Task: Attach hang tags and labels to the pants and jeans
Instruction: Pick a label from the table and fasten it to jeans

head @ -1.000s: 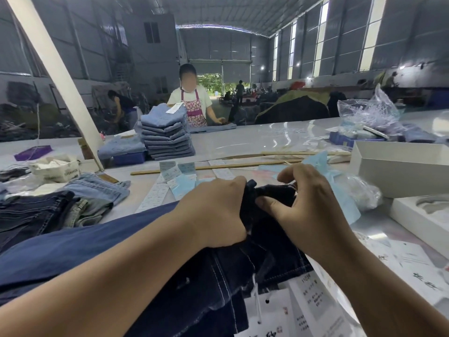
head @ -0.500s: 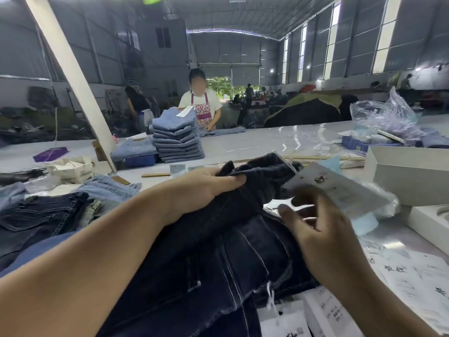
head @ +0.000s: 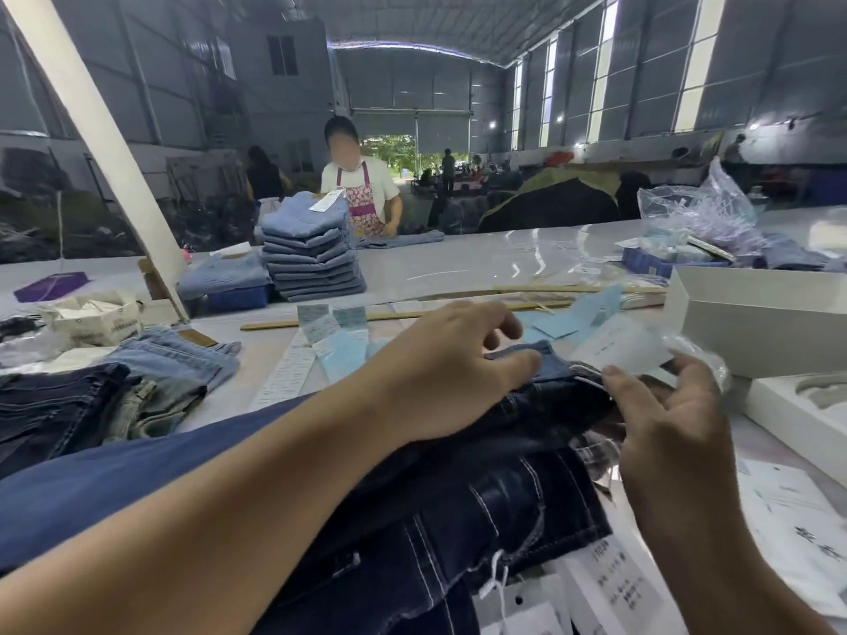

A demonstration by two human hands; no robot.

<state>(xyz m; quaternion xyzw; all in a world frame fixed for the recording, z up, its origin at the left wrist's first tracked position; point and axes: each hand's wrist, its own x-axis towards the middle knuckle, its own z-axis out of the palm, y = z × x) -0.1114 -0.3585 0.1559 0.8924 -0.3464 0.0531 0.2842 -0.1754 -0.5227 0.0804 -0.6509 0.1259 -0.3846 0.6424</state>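
Dark blue jeans point(head: 481, 506) with white stitching lie bunched on the table in front of me. My left hand point(head: 449, 373) holds their waistband edge between thumb and fingers. To its right, my right hand point(head: 664, 419) holds a white hang tag point(head: 618, 346), blurred, just above the waistband with its fingers curled. More white hang tags point(head: 609, 584) on a string lie by the jeans at the bottom edge. Light blue labels point(head: 339, 341) lie spread on the table beyond my left hand.
Dark jeans point(head: 55, 405) and light jeans point(head: 174, 355) are piled at the left. A stack of folded jeans point(head: 311, 254) stands further back, with a person point(head: 362, 190) behind it. A white box point(head: 756, 323), a plastic bag point(head: 701, 222) and wooden sticks point(head: 412, 316) are at the right and middle.
The jeans have dropped lower and flatter on the table. My left hand has slid right to the waistband edge. My right hand with the tag has moved right and a little away.
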